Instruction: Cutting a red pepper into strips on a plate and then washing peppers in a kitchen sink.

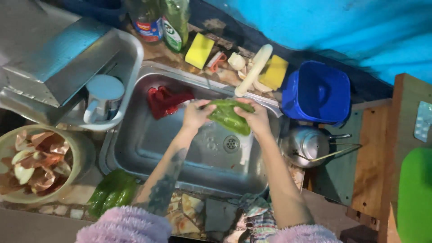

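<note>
Both my hands hold one green bell pepper [230, 117] over the steel sink [148, 144], under the white tap [253, 70]. My left hand [195, 115] grips its left end and my right hand [256, 118] its right end. A red pepper [167, 101] lies in the far left corner of the basin. The drain [231, 143] sits just below the held pepper. Another green pepper [112, 191] rests on the counter at the sink's near left corner.
A bowl of onion skins [36, 163] stands at the left. A white tub with a mug [104, 96] is behind it. Sponges [199, 50], bottles [173, 22], a blue bucket [317, 92] and a metal kettle [308, 145] ring the sink. A cloth [254, 211] hangs at the near edge.
</note>
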